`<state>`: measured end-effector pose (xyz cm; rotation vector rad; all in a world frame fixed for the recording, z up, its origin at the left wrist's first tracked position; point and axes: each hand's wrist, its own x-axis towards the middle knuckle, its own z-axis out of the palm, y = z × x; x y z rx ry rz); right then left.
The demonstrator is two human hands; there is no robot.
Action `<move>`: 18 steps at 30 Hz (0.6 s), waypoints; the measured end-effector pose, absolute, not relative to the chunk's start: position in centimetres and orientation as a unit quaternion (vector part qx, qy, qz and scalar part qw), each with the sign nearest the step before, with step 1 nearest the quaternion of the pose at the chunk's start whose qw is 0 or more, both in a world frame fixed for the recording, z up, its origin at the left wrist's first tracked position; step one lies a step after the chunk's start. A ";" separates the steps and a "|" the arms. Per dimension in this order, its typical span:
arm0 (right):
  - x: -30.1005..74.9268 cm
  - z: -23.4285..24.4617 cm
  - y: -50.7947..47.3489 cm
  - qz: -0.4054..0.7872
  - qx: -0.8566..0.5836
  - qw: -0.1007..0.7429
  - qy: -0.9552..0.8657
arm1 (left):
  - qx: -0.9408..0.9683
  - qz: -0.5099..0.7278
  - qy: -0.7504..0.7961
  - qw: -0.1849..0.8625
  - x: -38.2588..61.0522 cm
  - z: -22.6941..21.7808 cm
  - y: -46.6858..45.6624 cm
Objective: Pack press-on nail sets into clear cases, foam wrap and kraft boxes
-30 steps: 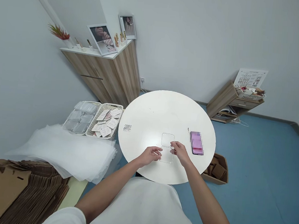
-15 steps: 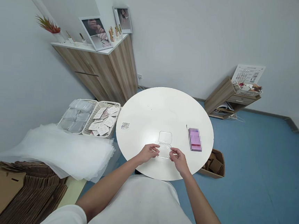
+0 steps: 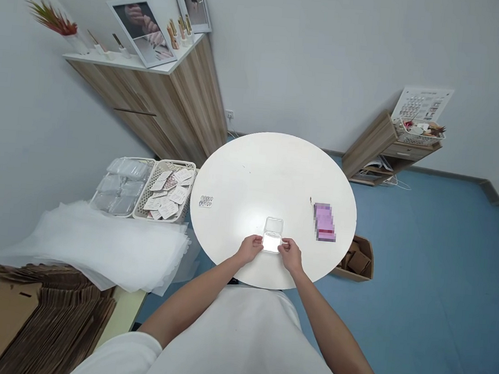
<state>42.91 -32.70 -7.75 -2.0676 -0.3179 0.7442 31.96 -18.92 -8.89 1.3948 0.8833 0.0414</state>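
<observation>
A small clear plastic hinged case [image 3: 272,235] lies near the front edge of the round white table [image 3: 254,176], its lid standing partly up. My left hand [image 3: 251,248] pinches its left side. My right hand [image 3: 289,253] grips its right side, fingers curled. A purple phone [image 3: 324,221] lies to the right of the case. A small card of stickers [image 3: 206,201] rests at the table's left edge.
Two white baskets stand left of the table, one [image 3: 124,186] with clear bags, one [image 3: 169,197] with cards. White foam sheets [image 3: 96,243] and flat cardboard [image 3: 32,319] lie nearer me on the left. A cardboard box [image 3: 356,260] sits on the blue floor.
The clear case was lying flat open; its lid has now folded up toward the base. Both hands drew closer together on it. The view tilted down slightly.
</observation>
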 end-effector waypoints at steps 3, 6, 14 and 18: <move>42.9 -8.4 -32.8 0.303 -0.835 0.440 -0.132 | 0.647 0.006 0.390 0.655 32.0 -9.6 -19.1; 42.8 -9.1 -32.7 0.298 -0.842 0.428 -0.139 | 0.674 0.000 0.403 0.619 32.2 -10.1 -19.4; 41.9 -9.8 -33.7 0.305 -0.834 0.436 -0.144 | 0.675 -0.013 0.396 0.623 31.6 -10.1 -20.4; 41.7 -9.3 -33.9 0.318 -0.825 0.446 -0.134 | 0.667 0.005 0.393 0.633 31.6 -10.2 -20.7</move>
